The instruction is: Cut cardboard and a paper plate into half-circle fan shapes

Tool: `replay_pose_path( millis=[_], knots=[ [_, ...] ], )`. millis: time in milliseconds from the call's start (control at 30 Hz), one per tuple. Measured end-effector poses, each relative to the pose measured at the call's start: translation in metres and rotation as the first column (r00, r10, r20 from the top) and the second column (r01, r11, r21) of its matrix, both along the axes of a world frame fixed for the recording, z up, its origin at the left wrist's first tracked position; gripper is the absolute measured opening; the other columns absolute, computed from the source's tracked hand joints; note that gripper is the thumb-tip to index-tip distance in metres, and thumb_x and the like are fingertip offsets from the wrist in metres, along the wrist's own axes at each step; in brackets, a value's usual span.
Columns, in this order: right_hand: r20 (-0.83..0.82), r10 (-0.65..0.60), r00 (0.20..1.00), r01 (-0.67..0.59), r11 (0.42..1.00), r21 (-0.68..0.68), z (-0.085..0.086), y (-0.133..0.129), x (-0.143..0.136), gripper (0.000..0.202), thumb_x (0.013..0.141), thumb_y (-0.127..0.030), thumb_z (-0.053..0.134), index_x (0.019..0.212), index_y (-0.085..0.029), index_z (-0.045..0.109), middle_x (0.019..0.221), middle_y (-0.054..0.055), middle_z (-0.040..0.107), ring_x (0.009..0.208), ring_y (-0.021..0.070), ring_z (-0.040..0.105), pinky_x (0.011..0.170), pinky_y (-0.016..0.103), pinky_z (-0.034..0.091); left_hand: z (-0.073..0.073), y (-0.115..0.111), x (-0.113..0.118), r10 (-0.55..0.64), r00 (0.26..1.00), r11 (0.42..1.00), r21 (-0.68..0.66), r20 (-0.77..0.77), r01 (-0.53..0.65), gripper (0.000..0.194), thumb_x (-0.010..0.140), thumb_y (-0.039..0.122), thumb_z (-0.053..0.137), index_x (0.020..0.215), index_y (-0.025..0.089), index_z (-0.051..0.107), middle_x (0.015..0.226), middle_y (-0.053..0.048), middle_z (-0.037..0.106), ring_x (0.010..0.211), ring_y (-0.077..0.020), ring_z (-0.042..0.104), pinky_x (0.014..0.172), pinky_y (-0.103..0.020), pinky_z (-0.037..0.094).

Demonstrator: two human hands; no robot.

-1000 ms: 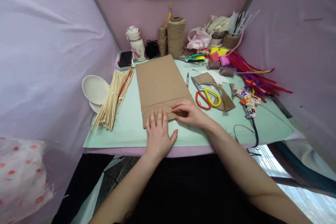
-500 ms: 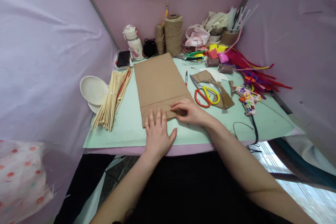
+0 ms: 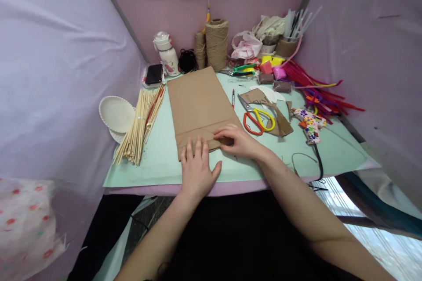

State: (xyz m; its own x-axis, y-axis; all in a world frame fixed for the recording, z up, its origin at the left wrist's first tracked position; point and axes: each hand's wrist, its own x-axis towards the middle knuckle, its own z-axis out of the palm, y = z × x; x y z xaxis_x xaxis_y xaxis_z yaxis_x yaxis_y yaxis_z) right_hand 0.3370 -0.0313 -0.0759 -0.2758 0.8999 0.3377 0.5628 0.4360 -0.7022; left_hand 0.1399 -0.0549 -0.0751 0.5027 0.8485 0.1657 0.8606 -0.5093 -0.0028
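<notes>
Now both hands flat and apart, left hand [image 3: 197, 170] and right hand [image 3: 238, 139] on brown paper bag [image 3: 199, 105] near edge.

Open mint-green mat [image 3: 158, 158] lies bare left of the flat brown paper bag [image 3: 198, 101] and along the near right edge. A bundle of pale wooden sticks [image 3: 140, 123] blocks the left; red-and-yellow scissors [image 3: 257, 118], brown card scraps [image 3: 280, 118] and a floral glue gun [image 3: 308, 125] crowd the right.

Lilac cloth walls [image 3: 56, 52] enclose a mint-topped table [image 3: 332, 149] on three sides.
</notes>
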Motion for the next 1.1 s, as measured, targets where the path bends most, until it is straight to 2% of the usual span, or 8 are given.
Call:
replay_pose_path(
  millis=[467,700,900,1100],
  knots=[
    [0.010,-0.026,1.000,0.026,0.999,0.024,0.0002,-0.0014,-0.0027,0.031,0.075,-0.009,0.061,0.102,-0.020,0.071,0.109,0.009,0.070,0.105,0.0237,0.059,0.092,0.043,0.048,-0.0039,0.0001,-0.0006,-0.005,0.999,1.000,-0.001,0.034,0.005,0.069,0.090,0.051,0.041,0.144,0.009,0.039,0.156,-0.014,0.032,0.144,-0.0385,0.020,0.114,-0.054,0.020],
    [0.073,0.048,0.996,-0.047,0.999,-0.006,0.0048,-0.0011,0.0003,0.045,0.069,-0.004,0.061,0.112,-0.016,0.067,0.116,0.011,0.066,0.110,0.0247,0.056,0.096,0.043,0.046,-0.0032,-0.0001,-0.0004,0.001,1.000,1.000,-0.001,0.023,-0.001,0.069,0.090,0.050,0.041,0.145,0.009,0.038,0.156,-0.014,0.032,0.144,-0.0382,0.020,0.114,-0.054,0.020],
    [0.064,0.014,0.998,-0.014,1.000,0.001,0.0040,-0.0034,-0.0015,0.036,0.076,-0.011,0.062,0.110,-0.021,0.068,0.116,0.009,0.067,0.111,0.0245,0.055,0.096,0.044,0.046,-0.0039,-0.0002,-0.0007,-0.002,1.000,1.000,0.007,0.021,0.001,0.069,0.090,0.051,0.040,0.144,0.009,0.039,0.156,-0.014,0.032,0.143,-0.0388,0.021,0.113,-0.054,0.020],
    [0.042,0.020,0.999,-0.021,1.000,0.021,0.0010,-0.0018,0.0001,0.030,0.082,-0.013,0.058,0.109,-0.020,0.070,0.115,0.010,0.068,0.109,0.0234,0.057,0.096,0.044,0.047,-0.0031,-0.0004,-0.0008,-0.005,1.000,1.000,0.001,0.014,0.005,0.069,0.090,0.051,0.040,0.145,0.008,0.039,0.156,-0.014,0.032,0.144,-0.0386,0.019,0.114,-0.054,0.020]
  ],
)
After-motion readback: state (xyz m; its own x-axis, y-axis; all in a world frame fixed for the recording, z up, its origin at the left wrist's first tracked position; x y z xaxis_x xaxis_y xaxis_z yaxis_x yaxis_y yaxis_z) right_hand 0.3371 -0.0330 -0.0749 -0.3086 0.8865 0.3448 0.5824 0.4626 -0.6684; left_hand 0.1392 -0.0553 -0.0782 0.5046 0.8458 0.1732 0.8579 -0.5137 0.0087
